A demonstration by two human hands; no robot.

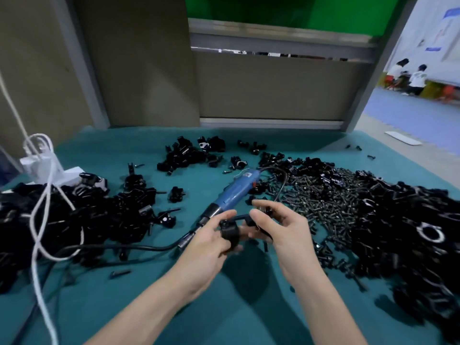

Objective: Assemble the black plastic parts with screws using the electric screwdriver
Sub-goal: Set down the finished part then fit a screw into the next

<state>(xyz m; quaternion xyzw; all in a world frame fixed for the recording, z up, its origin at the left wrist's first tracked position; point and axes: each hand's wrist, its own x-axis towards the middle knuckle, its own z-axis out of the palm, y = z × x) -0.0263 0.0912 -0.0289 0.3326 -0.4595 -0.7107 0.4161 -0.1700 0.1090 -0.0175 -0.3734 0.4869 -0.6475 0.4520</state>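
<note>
Both hands are up off the bench (124, 307), meeting in the middle. Left hand (209, 242) is clamped on a ring part (227, 231), thumb over the top and fingers curled under. Right hand (283, 232) pinches a second part (249, 222) between thumb and forefinger, other fingers loosely spread. The two parts touch between the hands, so we read this as mating the halves by hand before any screw goes in. Blur hides whether they're seated. We hold them in the air, we'd guess, so both hands can turn them and line up the holes

Driver (236, 190) lies idle on the bench just beyond the hands, nose toward the left hand and grip nearer the right. That's one short reach once the parts are aligned. Screws (313, 197) are heaped just beyond and right of the right hand, handy for picking. Right pile (410, 220) of black parts sits further out on that side. Left pile (74, 215) is well left of the left hand; loose or finished units, we can't tell. A black cord (112, 247) runs along the bench left of the left hand, and a white cable (41, 215) loops over the left pile, both outside the work zone

Next we need a screw from the heap, then the driver. The risk is the halves slipping apart when one hand lets go
</note>
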